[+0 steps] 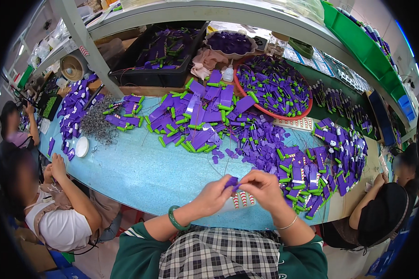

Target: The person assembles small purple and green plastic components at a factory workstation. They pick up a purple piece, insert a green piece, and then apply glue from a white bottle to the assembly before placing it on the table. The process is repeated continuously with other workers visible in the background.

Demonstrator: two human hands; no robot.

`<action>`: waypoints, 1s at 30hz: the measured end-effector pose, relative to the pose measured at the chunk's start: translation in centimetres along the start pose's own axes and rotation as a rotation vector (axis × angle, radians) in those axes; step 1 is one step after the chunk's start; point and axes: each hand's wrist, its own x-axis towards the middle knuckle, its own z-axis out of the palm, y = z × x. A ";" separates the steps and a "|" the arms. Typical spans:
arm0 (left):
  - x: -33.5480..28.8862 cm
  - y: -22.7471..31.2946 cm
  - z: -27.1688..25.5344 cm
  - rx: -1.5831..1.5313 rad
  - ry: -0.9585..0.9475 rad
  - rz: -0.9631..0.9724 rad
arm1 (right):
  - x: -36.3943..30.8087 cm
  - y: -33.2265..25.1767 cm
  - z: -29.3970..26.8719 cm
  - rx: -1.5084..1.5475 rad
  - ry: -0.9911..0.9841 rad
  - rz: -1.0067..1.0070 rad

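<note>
Head view, worker seated at a pale blue tabletop (139,174). The left hand (214,195) and the right hand (264,188) meet at mid-frame, just above the near edge of the tabletop, with fingertips pressed together. Both are closed on one small purple piece (231,182), pinched between thumbs and forefingers. The piece lies directly between the two hands, neither one nearer than the other; only its upper end shows. Its long axis cannot be told, as the fingers cover most of it. It is purple, flat-looking and matte, of the same colour as the loose stock beyond.

A small red-and-white striped sheet (242,200) lies on the tabletop under the hands. The nearest stock, a heap of purple pieces with green caps (307,179), lies just to the right of the right hand. A larger spread of purple plates (195,116) lies farther off, up and to the left. A red-rimmed bowl (307,104) of the same pieces sits beyond, near the shelf. Other people sit at the left and right ends of the tabletop; their hands are well apart from the worker's.
</note>
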 end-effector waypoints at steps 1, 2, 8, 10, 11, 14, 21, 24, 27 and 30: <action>0.0 0.4 0.2 0.049 -0.038 -0.006 | -0.2 -0.4 0.4 -0.096 0.017 -0.037; -0.1 1.0 0.4 0.058 -0.017 0.000 | -0.4 -1.1 0.7 -0.192 0.034 -0.074; -0.4 0.8 0.3 0.337 0.005 0.186 | -1.0 -1.0 0.9 -0.285 0.110 -0.121; -0.3 0.2 0.4 0.403 0.025 0.211 | -1.1 -0.9 1.0 -0.297 0.096 -0.120; -0.3 0.0 0.5 0.436 0.035 0.223 | -1.0 -0.9 0.9 -0.293 0.065 -0.123; -0.6 0.8 0.4 0.464 -0.037 0.199 | -1.0 -0.8 0.8 -0.270 -0.008 -0.120; -0.8 1.2 0.0 0.223 -0.119 -0.026 | -1.7 1.1 1.9 -0.139 0.011 -0.005; -0.5 1.8 0.0 -0.090 0.004 -0.081 | -0.7 2.3 2.4 0.348 0.060 0.058; 0.2 1.2 -0.5 -0.150 0.164 0.029 | 0.2 1.7 3.0 0.425 0.027 0.102; 1.1 0.5 -1.6 0.040 0.270 0.206 | 0.2 1.5 2.3 0.335 -0.119 0.171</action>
